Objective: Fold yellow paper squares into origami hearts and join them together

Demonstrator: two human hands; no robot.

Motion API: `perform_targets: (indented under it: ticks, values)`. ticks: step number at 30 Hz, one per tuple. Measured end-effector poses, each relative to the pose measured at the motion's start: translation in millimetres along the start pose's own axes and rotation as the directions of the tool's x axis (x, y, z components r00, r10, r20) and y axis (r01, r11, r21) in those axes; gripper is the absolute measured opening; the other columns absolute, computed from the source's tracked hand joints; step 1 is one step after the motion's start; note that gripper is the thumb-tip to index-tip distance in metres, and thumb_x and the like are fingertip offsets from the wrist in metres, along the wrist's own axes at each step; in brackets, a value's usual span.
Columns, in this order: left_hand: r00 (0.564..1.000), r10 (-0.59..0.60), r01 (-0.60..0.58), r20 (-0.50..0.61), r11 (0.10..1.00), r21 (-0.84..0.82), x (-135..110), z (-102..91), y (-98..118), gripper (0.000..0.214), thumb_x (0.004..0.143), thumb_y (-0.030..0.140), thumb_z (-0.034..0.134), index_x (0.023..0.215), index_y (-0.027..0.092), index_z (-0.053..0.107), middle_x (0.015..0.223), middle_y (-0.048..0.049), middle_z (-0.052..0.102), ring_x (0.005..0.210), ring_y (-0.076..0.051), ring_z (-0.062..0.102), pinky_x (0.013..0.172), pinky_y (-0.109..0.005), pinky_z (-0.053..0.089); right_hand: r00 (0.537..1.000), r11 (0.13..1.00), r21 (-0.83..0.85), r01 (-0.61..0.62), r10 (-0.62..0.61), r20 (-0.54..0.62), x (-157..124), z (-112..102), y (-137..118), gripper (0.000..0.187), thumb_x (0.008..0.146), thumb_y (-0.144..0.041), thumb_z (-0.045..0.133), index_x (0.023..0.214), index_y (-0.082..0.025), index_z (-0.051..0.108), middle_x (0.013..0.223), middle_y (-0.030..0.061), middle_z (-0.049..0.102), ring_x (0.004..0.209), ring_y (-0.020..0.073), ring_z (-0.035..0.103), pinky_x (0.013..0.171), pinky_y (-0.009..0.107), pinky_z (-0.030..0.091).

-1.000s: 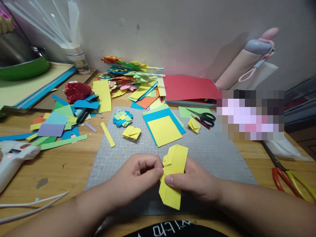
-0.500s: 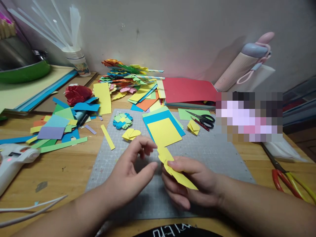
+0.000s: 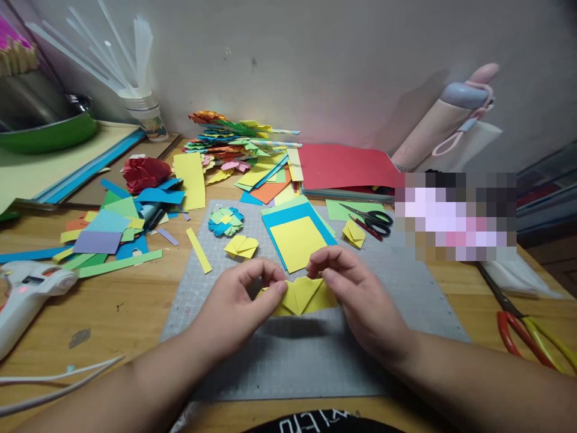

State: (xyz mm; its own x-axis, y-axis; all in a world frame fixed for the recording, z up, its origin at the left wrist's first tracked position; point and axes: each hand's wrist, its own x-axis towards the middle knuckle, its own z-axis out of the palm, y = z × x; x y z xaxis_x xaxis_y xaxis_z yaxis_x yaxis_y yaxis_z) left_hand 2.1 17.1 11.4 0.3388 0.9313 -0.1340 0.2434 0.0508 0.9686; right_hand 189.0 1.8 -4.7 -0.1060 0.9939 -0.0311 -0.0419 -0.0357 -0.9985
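As a folded yellow paper (image 3: pixel 299 299) hangs above a gray cutting mat (image 3: pixel 315 367), the left hand (image 3: pixel 243 304) pinches its left side; whether the right hand (image 3: pixel 363 294), curled at the other end, grips it too is hard to tell. Beyond lie stacked paper squares (image 3: pixel 295 243), a paper rosette (image 3: pixel 225 221) and black scissors (image 3: pixel 376 221).

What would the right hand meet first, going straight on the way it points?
Probably the yellow square sheet, ahead and left of the right hand; depth is unclear, so it may pass above.
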Motion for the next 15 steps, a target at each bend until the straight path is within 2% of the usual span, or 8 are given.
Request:
perform_targets:
  ticks: [2, 4, 10, 15]
  values:
    - [1.000, 0.019, -0.020, 0.011, 0.999, 0.045, 0.3, 0.6, 0.2, 0.013, 0.081, 0.027, 0.056, 0.073, 0.017, 0.058, 0.073, 0.0001, 0.058, 0.069, -0.014, 0.052, 0.062, -0.024, 0.040, 0.996, 0.990, -0.134, 0.037, -0.025, 0.088, -1.1, 0.0, -1.1, 0.012, 0.083, -0.030, 0.061, 0.092, -0.022, 0.059, 0.090, 0.0016, 0.058, 0.086, 0.0162, 0.054, 0.076, 0.028, 0.044]
    - [0.999, 0.041, -0.042, 0.010, 0.996, 0.083, 0.4, 0.7, -0.2, 0.012, 0.081, 0.026, 0.055, 0.073, 0.017, 0.058, 0.073, -0.0002, 0.059, 0.069, -0.014, 0.053, 0.064, -0.025, 0.041, 0.989, 0.980, -0.196, 0.046, -0.017, 0.146, -2.0, 0.8, -0.8, 0.010, 0.084, -0.030, 0.060, 0.085, -0.020, 0.060, 0.084, 0.0017, 0.058, 0.080, 0.0161, 0.054, 0.074, 0.029, 0.044]
    - [0.991, 0.134, -0.135, 0.021, 0.966, 0.219, 1.1, 0.5, -2.1, 0.012, 0.081, 0.023, 0.054, 0.072, 0.018, 0.059, 0.073, -0.0003, 0.062, 0.070, -0.015, 0.056, 0.067, -0.027, 0.042, 0.985, 0.964, -0.258, 0.065, -0.020, 0.172, -0.1, 3.3, -0.4, 0.013, 0.083, -0.027, 0.060, 0.074, -0.018, 0.057, 0.074, 0.0006, 0.058, 0.070, 0.0141, 0.053, 0.066, 0.027, 0.043]
    - [0.986, 0.156, -0.165, 0.062, 0.966, 0.198, 1.5, -0.4, -3.7, 0.011, 0.082, 0.022, 0.054, 0.073, 0.018, 0.058, 0.075, -0.0004, 0.061, 0.073, -0.014, 0.056, 0.069, -0.026, 0.043, 0.979, 0.984, -0.175, 0.034, 0.002, 0.206, 1.3, 2.2, -2.6, 0.016, 0.082, -0.027, 0.059, 0.070, -0.017, 0.058, 0.069, -0.0001, 0.057, 0.066, 0.0130, 0.052, 0.064, 0.027, 0.043]
